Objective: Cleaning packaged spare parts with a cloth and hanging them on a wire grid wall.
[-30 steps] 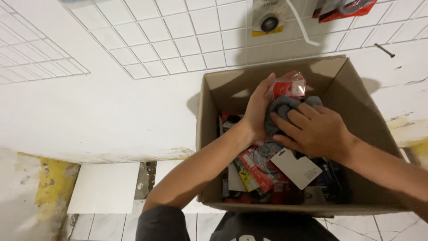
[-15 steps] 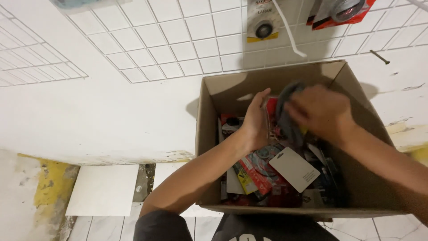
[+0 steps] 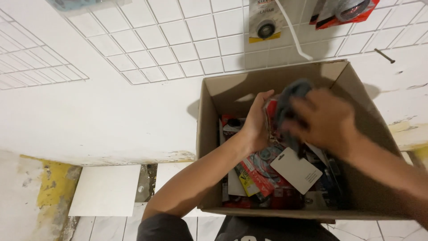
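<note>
Reached into an open cardboard box (image 3: 209, 134) with both hands at once. Left hand (image 3: 256, 122) curled, thumb up and fingers wrapped round the near edge of a red packet (image 3: 270, 117), gripping it upright above the heap. Right hand (image 3: 327, 120) blurred by motion, fingers bent over a dark grey packet (image 3: 290, 100) that stood just beside the red one; looked closed on it, though how tightly could not be told through the blur. Grey packet pressed between the two hands, its top poking out above the right fingers, its lower end hidden behind them. Below, inside the box, lay a jumble of carded red packages (image 3: 258, 172) and a white hang-tag card (image 3: 296, 169), facing up near the right wrist. Box stood against a white wall under a white wire grid (image 3: 178, 40), with hung packages above and pale floor tiles (image 3: 104, 189) to the left.
</note>
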